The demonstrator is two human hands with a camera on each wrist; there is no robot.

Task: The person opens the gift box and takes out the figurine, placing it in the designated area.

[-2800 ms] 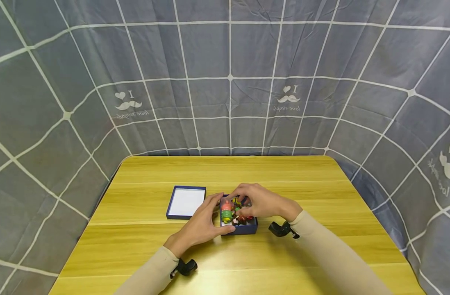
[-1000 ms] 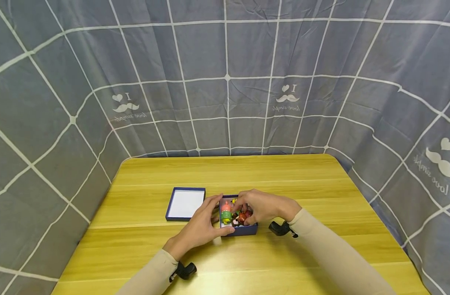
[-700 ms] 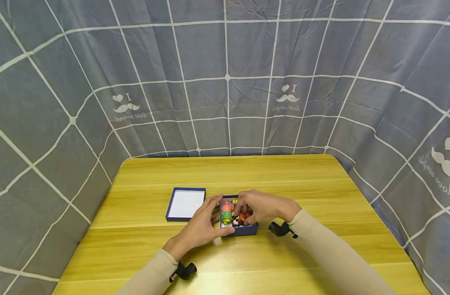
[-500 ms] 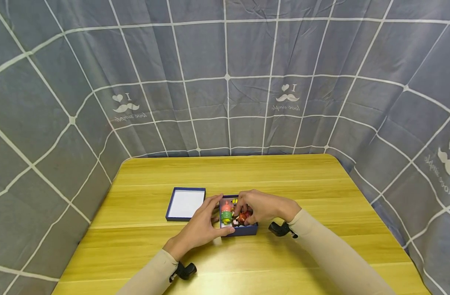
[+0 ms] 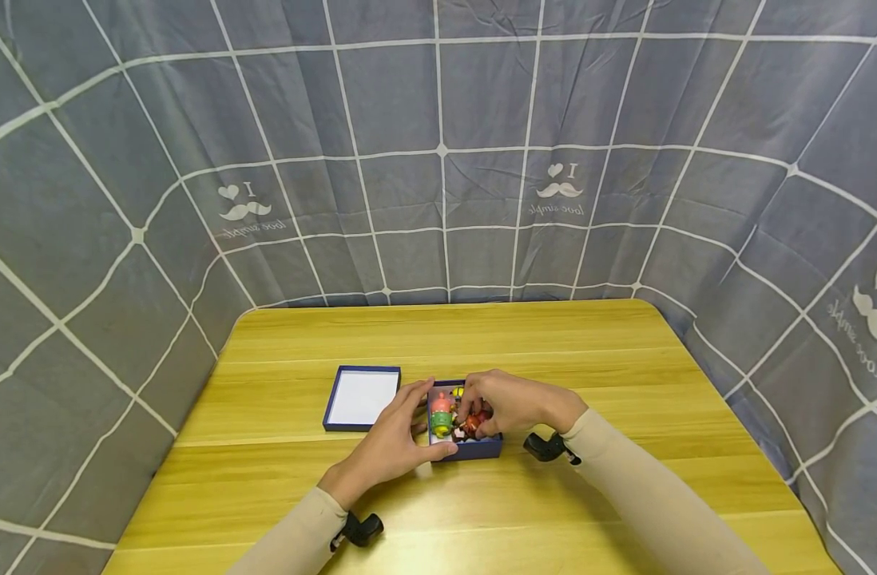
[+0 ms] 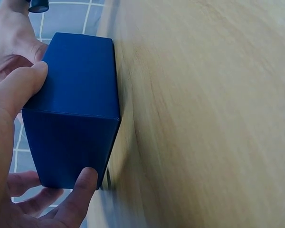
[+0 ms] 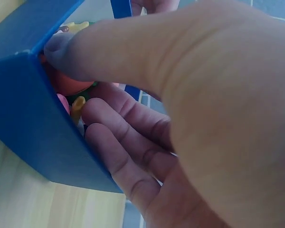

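On my head view, the right hand (image 5: 521, 402) has drawn away from the far left corner of the box (image 5: 476, 452) and bends into its right half, so I judge the work has shifted there. A green-pink toy (image 5: 442, 417) lies along the left wall, a yellow toy (image 5: 458, 392) behind; the lid (image 5: 363, 397) rests on the desk (image 5: 589, 351), white inside up. On the left wrist, I see the left hand (image 6: 35, 156) gripping the outer walls, contents hidden. On the right wrist, thumb and fingers surround a red toy (image 7: 71, 84); I can't tell whether they pinch it
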